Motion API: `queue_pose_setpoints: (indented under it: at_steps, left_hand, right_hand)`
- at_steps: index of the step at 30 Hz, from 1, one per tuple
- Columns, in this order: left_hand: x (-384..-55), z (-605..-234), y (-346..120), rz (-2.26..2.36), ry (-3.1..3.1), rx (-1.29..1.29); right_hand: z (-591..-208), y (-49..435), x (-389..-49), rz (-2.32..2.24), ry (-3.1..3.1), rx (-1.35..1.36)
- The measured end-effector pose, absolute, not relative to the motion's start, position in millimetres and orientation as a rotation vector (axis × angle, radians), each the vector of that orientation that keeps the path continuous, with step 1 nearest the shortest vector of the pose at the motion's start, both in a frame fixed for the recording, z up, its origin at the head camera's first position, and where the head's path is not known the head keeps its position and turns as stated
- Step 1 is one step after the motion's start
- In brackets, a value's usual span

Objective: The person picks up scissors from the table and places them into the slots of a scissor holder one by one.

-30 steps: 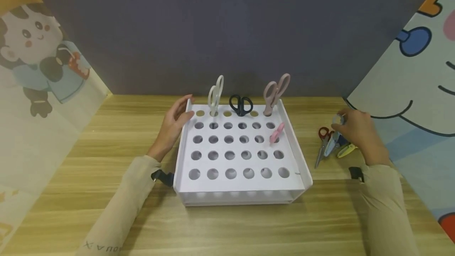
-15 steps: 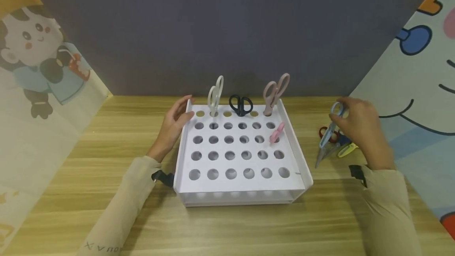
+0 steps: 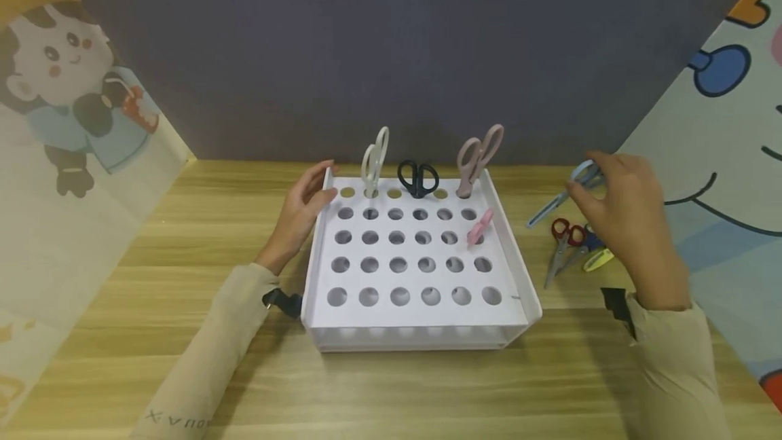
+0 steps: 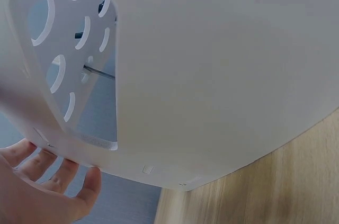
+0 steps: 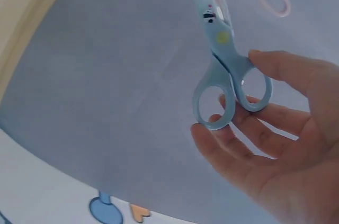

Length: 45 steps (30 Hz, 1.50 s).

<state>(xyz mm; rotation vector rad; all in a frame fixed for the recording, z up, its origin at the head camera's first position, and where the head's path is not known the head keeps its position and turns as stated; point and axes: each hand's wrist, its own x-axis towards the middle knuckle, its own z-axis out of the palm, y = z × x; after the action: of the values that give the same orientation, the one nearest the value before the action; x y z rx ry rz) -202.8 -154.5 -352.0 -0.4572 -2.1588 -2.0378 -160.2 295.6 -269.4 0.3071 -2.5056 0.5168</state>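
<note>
Light blue scissors (image 3: pixel 548 209) hang above the table's right side, blades angled down to the left. My right hand (image 3: pixel 635 212) holds them by the handle loops; in the right wrist view its thumb and fingers grip the blue loops (image 5: pixel 200 108). A white rack (image 3: pixel 412 316) with rows of round holes stands in the middle. At its far left corner my left hand (image 3: pixel 301 212) holds the side panel, thumb at the top edge. In the left wrist view, its fingers (image 4: pixel 62 173) lie along the edge of the white panel (image 4: pixel 212 86).
White scissors (image 3: pixel 374 161), black scissors (image 3: pixel 418 180) and mauve scissors (image 3: pixel 478 161) stand in the rack's back row. Pink scissors (image 3: pixel 479 228) stand nearer the right side. On the table lie red-handled scissors (image 3: pixel 559 250), dark blue ones (image 3: pixel 590 240) and a yellow-green pair (image 3: pixel 597 261).
My right hand has lifted the light blue scissors off the pile, up and away, and their blades have swung out to the left. The left hand stays on the rack.
</note>
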Motion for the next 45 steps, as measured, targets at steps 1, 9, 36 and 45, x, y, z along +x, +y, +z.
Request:
queue_pose_setpoints:
  at_steps: [1,9,36,45]
  left_hand:
    - [-203,-352,-155,-2.037,-2.162,-0.458]
    - [-202,-351,-156,-2.017,-2.140,-0.479]
    - [-204,-354,-151,-2.018,-2.138,-0.489]
    - [-204,-353,-153,-2.008,-2.143,-0.476]
  right_hand:
    - [-268,293,-158,0.526,-2.493,0.315]
    - [-256,273,-144,0.546,-2.270,0.501]
    - [-248,183,-118,0.700,-1.925,0.859]
    - [-249,167,-130,0.478,-2.051,1.078]
